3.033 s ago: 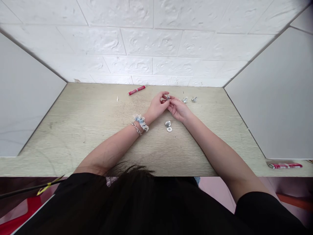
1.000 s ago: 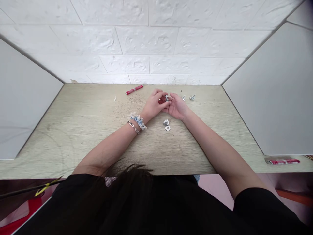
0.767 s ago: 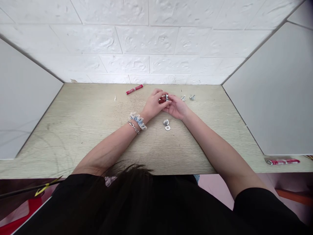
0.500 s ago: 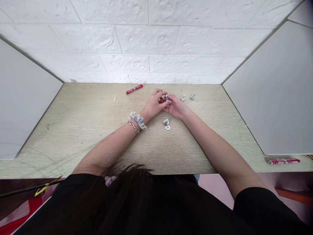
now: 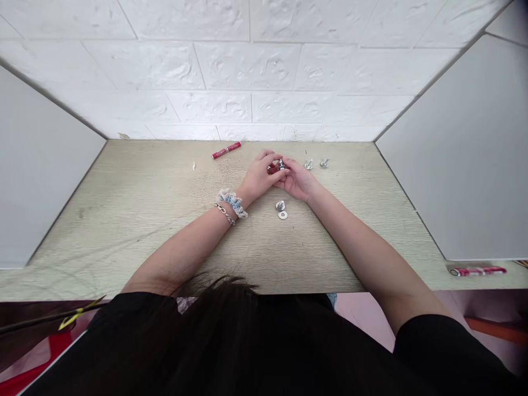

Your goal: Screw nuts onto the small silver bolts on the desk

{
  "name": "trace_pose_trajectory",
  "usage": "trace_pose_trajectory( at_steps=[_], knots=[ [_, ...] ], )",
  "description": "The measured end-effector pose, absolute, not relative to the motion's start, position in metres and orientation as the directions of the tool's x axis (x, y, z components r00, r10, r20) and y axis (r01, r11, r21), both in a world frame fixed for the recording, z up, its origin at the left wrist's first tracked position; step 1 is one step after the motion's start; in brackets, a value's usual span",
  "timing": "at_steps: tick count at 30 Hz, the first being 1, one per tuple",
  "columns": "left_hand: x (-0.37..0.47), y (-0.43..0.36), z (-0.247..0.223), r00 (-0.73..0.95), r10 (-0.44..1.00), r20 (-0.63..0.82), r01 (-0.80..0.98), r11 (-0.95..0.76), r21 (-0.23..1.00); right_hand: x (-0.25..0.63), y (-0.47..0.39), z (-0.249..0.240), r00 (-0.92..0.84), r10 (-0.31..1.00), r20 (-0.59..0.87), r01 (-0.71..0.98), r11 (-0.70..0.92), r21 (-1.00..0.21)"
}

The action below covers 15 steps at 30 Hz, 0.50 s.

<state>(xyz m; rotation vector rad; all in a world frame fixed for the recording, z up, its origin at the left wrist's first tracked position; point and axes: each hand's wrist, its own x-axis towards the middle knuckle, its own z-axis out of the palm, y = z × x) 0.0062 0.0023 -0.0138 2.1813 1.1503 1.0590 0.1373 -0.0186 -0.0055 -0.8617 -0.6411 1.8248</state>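
My left hand (image 5: 260, 177) and my right hand (image 5: 297, 180) meet near the back of the table, fingers bent inward. Pinched between their fingertips is a small metal bolt (image 5: 281, 164), which looks upright with a washer round it. Fingers cover part of it. Something dark red shows between the left fingers, too small to name. Nearer to me lies another bolt with a washer (image 5: 280, 205), and a loose flat washer (image 5: 282, 215) touches or nearly touches it. Right of my right hand stand two more bolts with washers, one closer (image 5: 308, 165) and one farther off (image 5: 324, 164).
A red tube (image 5: 226, 150) lies at the back left, beside a small white scrap (image 5: 194, 165). Another red tube (image 5: 477, 271) lies at the front right edge. Grey panels flank the wooden tabletop (image 5: 136, 220), and a white brick-pattern wall (image 5: 272, 66) closes the back.
Both hands stay in place around the bolt, with only a slight shift at the fingertips. Everything on the table lies as before.
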Motion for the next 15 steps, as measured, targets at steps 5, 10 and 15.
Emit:
trace_pose_trajectory(
  at_steps=[5,10,15],
  knots=[
    [0.0060,0.0031,-0.0152,0.353,0.827,0.437,0.487,-0.562,0.669,0.1389,-0.0184,-0.0057,-0.280,0.922,-0.270,-0.527,-0.382,-0.759],
    [0.0054,0.0025,-0.0142,0.354,0.830,0.431,0.477,-0.557,0.680,0.1407,-0.0176,-0.0066,-0.291,0.920,-0.262,-0.535,-0.384,-0.753],
    [0.0053,0.0025,-0.0148,0.357,0.827,0.435,0.481,-0.562,0.673,0.1381,-0.0197,-0.0038,-0.269,0.920,-0.283,-0.525,-0.387,-0.758]
  ],
)
